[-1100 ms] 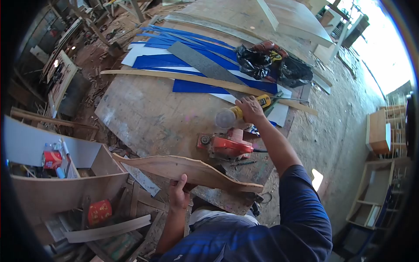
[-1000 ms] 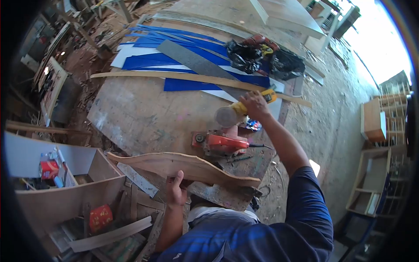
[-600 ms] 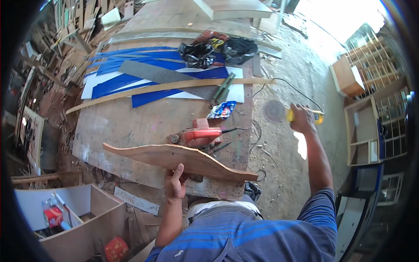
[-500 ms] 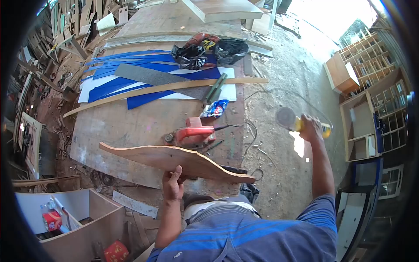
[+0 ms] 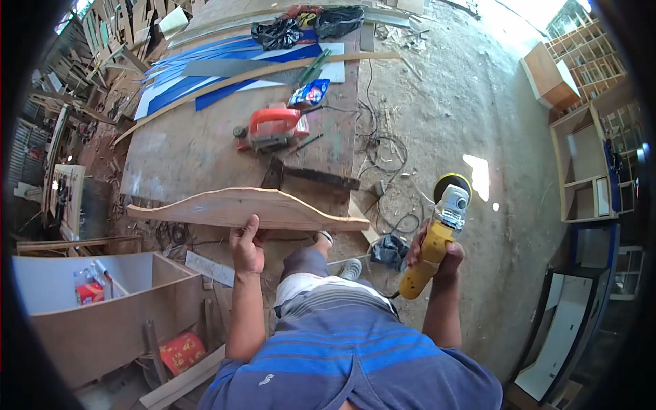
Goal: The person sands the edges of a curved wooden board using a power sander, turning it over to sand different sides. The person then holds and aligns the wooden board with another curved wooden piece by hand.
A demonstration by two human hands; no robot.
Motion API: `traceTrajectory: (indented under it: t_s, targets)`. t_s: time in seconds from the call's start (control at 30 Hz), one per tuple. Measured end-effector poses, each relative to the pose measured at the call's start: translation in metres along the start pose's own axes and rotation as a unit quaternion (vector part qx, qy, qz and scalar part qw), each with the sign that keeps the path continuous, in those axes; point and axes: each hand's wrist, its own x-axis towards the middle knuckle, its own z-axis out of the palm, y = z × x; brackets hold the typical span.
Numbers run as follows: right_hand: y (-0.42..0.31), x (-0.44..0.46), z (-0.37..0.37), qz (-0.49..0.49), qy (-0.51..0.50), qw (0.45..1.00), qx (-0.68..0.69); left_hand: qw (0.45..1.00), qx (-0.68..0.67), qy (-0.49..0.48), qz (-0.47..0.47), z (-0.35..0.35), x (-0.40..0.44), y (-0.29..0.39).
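My left hand point(image 5: 247, 247) grips the lower edge of a curved wooden board point(image 5: 239, 208), thumb on its near face. The board has a wavy top edge and is held level in front of my body. In my right hand point(image 5: 444, 258) is a yellow angle grinder point(image 5: 432, 249), its round disc point(image 5: 454, 184) pointing away from me. The grinder is apart from the board, off to its right. Beyond the board, a red electric planer point(image 5: 273, 126) rests on the worktable point(image 5: 178, 160), with a dark hammer point(image 5: 311, 176) nearer to me.
Blue strips point(image 5: 205, 72), a long curved wood strip point(image 5: 184, 99) and black plastic bags point(image 5: 338, 22) lie on the table. Cables point(image 5: 393, 154) coil on the floor to its right. A wooden box point(image 5: 109, 301) stands at left, cabinets point(image 5: 577, 164) at right.
My right hand has brought the grinder down and inward, closer to my body. The board in my left hand has shifted left and up in view. The camera view has tilted downward.
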Motion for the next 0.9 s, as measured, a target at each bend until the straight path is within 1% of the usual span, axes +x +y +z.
traceTrajectory:
  t_s: [0.07, 0.1, 0.2, 0.23, 0.33, 0.43, 0.47, 0.6, 0.63, 0.73, 0.83, 0.9]
  targets:
    - [0.017, -0.008, 0.005, -0.004, -0.041, 0.998, 0.048, 1.0, 0.006, 0.005, 0.022, -0.023, -0.011, -0.001]
    - [0.026, -0.012, 0.003, -0.02, -0.028, 0.998, 0.052, 1.0, 0.004, 0.005, 0.024, -0.028, -0.017, 0.001]
    - [0.042, -0.009, 0.009, -0.026, 0.026, 0.999, -0.022, 1.0, -0.005, 0.021, 0.021, -0.054, -0.021, 0.0]
    - [0.046, -0.008, 0.011, -0.011, 0.027, 0.999, -0.015, 0.999, 0.001, 0.046, 0.028, -0.065, -0.018, -0.004]
    - [0.07, 0.0, 0.031, -0.003, 0.026, 0.998, -0.053, 0.995, 0.023, 0.095, 0.027, -0.1, -0.005, -0.007]
    - [0.105, 0.013, 0.046, 0.036, 0.017, 0.997, -0.068, 0.99, 0.057, 0.127, 0.012, -0.141, 0.02, -0.006]
    - [0.115, 0.02, 0.055, 0.045, 0.023, 0.996, -0.069, 0.99, 0.053, 0.128, -0.003, -0.157, 0.03, -0.003]
    - [0.166, 0.058, 0.115, 0.028, 0.04, 0.989, -0.137, 0.989, 0.058, 0.117, -0.062, -0.217, 0.08, 0.019]
    - [0.181, 0.071, 0.129, 0.023, 0.04, 0.99, -0.135, 0.988, 0.065, 0.115, -0.077, -0.233, 0.094, 0.025]
    - [0.231, 0.111, 0.185, -0.01, 0.079, 0.991, -0.103, 0.992, 0.05, 0.066, -0.096, -0.285, 0.154, 0.032]
    - [0.27, 0.15, 0.243, 0.001, 0.094, 0.994, -0.049, 0.99, 0.114, 0.073, -0.039, -0.32, 0.218, 0.039]
    - [0.292, 0.169, 0.273, 0.011, 0.095, 0.995, -0.025, 0.986, 0.129, 0.093, -0.056, -0.349, 0.265, 0.034]
